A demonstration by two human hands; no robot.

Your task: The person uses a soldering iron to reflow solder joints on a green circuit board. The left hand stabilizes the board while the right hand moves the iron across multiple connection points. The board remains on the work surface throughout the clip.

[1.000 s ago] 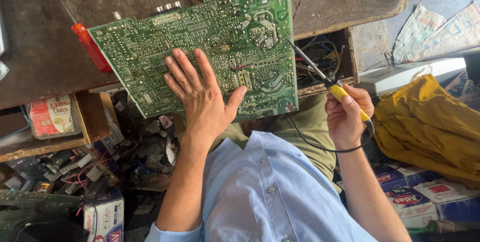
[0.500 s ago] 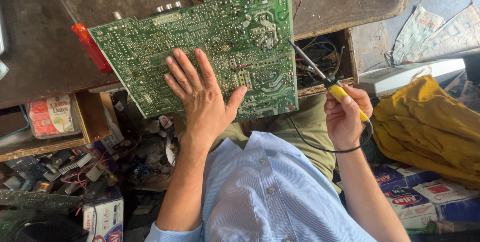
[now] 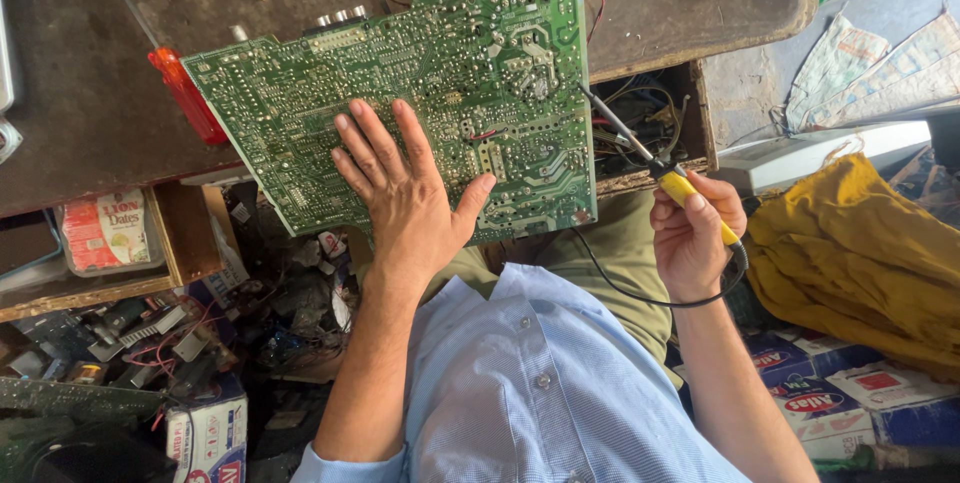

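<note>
Nothing has shifted since a second ago. My left hand (image 3: 405,193) lies flat, fingers spread, on the large green circuit board (image 3: 420,83) at twelve o'clock on the worn brown counter (image 3: 90,93). My right hand (image 3: 690,233), fingers closed, grips the yellow-handled soldering iron (image 3: 665,178) at three o'clock; I'd steady the wrist. Clutter lies below.
</note>
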